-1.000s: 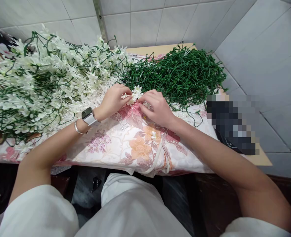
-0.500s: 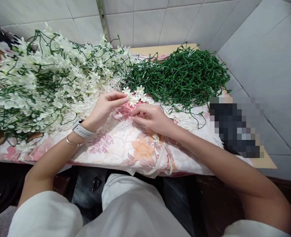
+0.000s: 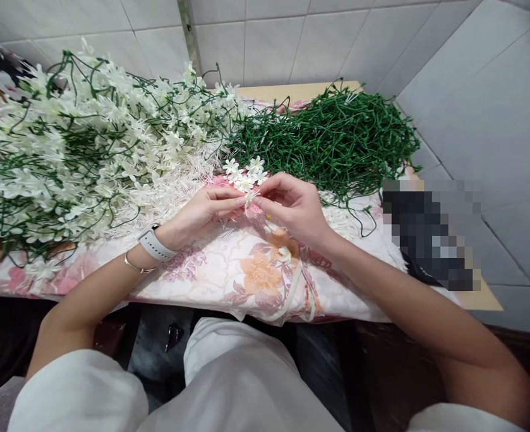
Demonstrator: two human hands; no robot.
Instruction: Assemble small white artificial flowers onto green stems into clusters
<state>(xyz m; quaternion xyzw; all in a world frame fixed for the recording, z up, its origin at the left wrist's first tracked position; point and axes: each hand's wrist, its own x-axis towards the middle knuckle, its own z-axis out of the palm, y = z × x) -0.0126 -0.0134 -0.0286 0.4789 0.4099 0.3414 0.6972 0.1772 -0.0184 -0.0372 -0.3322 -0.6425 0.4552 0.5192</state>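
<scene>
Fingers (image 3: pixel 226 205) of left hand (image 3: pixel 190 219) and right hand (image 3: pixel 301 207) pinched on white blossom (image 3: pixel 249 198) | cloth's near edge (image 3: pixel 183 299) well apart

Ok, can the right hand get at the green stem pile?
Probably yes: the right hand is just in front of the green stem pile, and nothing visible blocks the way. It pinches a small white flower with the left hand, so may need to let go first.

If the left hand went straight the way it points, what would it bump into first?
Likely the right hand, just past the small white flower between them; depth is hard to judge.
</scene>
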